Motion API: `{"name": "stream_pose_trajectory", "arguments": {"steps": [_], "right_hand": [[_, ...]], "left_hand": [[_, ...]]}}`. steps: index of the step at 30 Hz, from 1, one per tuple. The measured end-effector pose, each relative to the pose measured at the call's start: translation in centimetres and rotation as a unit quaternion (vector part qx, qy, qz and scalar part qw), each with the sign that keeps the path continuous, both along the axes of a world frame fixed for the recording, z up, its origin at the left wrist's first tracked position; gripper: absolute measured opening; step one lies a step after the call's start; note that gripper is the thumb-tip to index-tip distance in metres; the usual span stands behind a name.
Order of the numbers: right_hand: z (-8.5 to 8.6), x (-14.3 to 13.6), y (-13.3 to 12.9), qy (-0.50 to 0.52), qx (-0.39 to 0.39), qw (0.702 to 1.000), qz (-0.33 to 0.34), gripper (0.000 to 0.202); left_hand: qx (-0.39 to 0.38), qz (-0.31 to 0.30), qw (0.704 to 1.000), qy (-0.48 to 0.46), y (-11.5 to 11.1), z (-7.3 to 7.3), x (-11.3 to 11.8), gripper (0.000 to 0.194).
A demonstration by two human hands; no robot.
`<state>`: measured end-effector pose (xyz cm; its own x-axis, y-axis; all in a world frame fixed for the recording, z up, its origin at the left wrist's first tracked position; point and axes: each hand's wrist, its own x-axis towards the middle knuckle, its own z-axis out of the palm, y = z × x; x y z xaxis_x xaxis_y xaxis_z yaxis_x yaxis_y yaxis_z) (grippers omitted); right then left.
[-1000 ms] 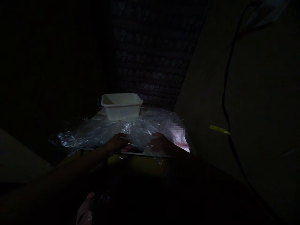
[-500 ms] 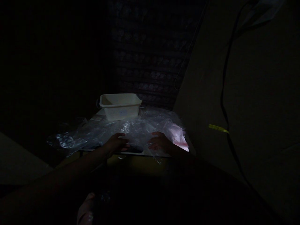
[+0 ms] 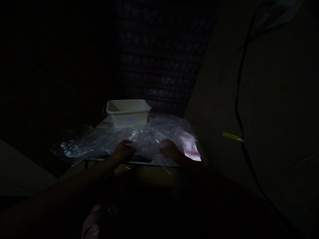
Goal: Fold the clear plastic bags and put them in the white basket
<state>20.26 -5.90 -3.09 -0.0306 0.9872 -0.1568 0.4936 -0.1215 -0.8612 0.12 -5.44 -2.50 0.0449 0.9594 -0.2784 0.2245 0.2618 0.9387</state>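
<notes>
A clear plastic bag (image 3: pixel 147 137) lies crumpled and spread across the table. My left hand (image 3: pixel 124 151) is closed on its near part, fingers curled in and the index finger pointing inward. Opposite it, my right hand (image 3: pixel 170 151) is also closed on the plastic, with a loose corner hanging below it over the table's front edge. The film stretches between both hands. Dim light hides exactly how the fingertips grip. Beside my right hand lies a brightly lit pinkish-white packet (image 3: pixel 190 147), partly under clear film.
A cream plastic tub (image 3: pixel 129 118) stands at the back left of the table. More crumpled film (image 3: pixel 71 149) hangs over the left side. A dark cable (image 3: pixel 236 109) with a yellow tag (image 3: pixel 231 136) runs down the right-hand panel. The surroundings are very dark.
The fingers of both hands, spread apart before, have curled in and closed on the plastic. The tub and the packet have stayed put.
</notes>
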Motion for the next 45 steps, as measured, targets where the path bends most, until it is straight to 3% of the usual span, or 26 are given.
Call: {"name": "stream_pose_trajectory", "arguments": {"steps": [6, 10, 18, 21, 26, 29, 40, 45], "right_hand": [[-0.6, 0.5, 0.1, -0.133, 0.112, 0.983, 0.053, 0.04], [-0.5, 0.5, -0.2, -0.192, 0.128, 0.969, 0.088, 0.041], [0.0, 0.7, -0.6, -0.272, 0.116, 0.951, 0.092, 0.037], [0.4, 0.8, -0.5, -0.318, 0.115, 0.938, 0.076, 0.034], [0.9, 0.8, -0.4, -0.351, 0.13, 0.925, 0.058, 0.024], [1.0, 0.5, -0.6, -0.355, 0.134, 0.922, 0.072, 0.023], [1.2, 0.6, -0.4, -0.355, 0.161, 0.917, 0.084, 0.022], [1.3, 0.7, -0.2, -0.347, 0.158, 0.922, 0.072, 0.021]], "left_hand": [[0.018, -0.011, 0.999, 0.041, -0.3, 0.6, 0.4, 0.034], [0.038, -0.026, 0.996, 0.082, -0.2, 0.3, 0.2, 0.028], [0.121, -0.049, 0.967, 0.218, 0.8, -0.3, -0.9, 0.024], [0.21, -0.09, 0.917, 0.326, 0.8, 0.4, -1.3, 0.026], [0.393, -0.302, 0.745, 0.447, -0.7, 1.1, -0.9, 0.028], [0.437, -0.352, 0.678, 0.475, -1.5, 0.8, 0.2, 0.025], [0.455, -0.405, 0.619, 0.496, -1.4, 0.3, 2.8, 0.014], [0.44, -0.377, 0.637, 0.509, -1.1, -0.3, 3.0, 0.024]]}}
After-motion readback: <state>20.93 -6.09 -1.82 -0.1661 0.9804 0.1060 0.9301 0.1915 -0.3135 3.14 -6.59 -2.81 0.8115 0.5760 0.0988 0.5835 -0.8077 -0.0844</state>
